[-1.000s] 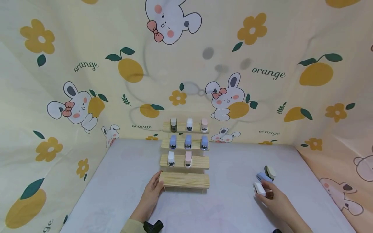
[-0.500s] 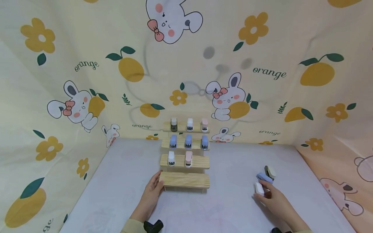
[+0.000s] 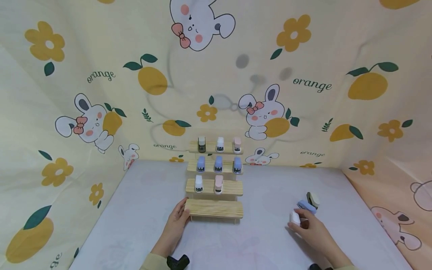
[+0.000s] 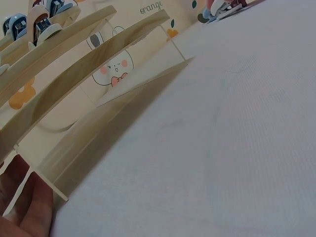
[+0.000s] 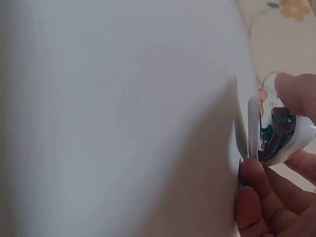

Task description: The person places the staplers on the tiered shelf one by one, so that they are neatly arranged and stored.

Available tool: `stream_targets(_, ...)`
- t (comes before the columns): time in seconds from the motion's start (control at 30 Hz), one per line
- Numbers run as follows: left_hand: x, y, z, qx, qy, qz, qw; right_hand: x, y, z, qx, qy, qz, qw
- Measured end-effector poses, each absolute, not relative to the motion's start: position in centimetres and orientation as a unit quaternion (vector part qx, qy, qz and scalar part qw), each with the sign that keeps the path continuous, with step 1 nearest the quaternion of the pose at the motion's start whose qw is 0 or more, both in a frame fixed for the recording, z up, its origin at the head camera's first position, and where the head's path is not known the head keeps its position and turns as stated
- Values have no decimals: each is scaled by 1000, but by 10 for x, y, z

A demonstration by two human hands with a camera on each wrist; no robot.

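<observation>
My right hand [image 3: 313, 229] pinches a small white stapler [image 3: 294, 218] between thumb and fingers, just above or on the table at the right. In the right wrist view the stapler [image 5: 281, 131] is tipped on its side, its metal works showing. A blue stapler [image 3: 306, 206] and a grey-green one [image 3: 313, 199] lie right behind that hand. My left hand [image 3: 174, 221] holds the left end of a stepped wooden rack [image 3: 214, 208] at its bare lowest tier. In the left wrist view, fingers [image 4: 37, 205] touch the rack's clear side support.
On the rack's upper tiers stand several staplers: a dark one [image 3: 201, 144], a white and a pink one on top, blue ones [image 3: 218, 164] in the middle, white [image 3: 198, 184] and pink [image 3: 218, 184] below. A patterned cloth [image 3: 216, 82] hangs behind the pale table [image 3: 256, 240].
My right hand has drawn the white stapler a little to the left, away from the blue and grey-green ones, and turned it slightly. The left hand stays on the rack.
</observation>
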State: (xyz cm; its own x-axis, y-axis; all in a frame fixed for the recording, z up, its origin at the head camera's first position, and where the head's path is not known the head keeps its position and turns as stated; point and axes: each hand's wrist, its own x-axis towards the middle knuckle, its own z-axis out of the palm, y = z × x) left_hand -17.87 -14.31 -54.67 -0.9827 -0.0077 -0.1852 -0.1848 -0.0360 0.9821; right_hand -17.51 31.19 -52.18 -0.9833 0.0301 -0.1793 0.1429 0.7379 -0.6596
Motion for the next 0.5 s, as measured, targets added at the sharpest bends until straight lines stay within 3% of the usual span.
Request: stream_targets(0.5, -180, -143, -548, -78, 693, 714, 62, -193, 269, -502, -12, 928, -371, 34)
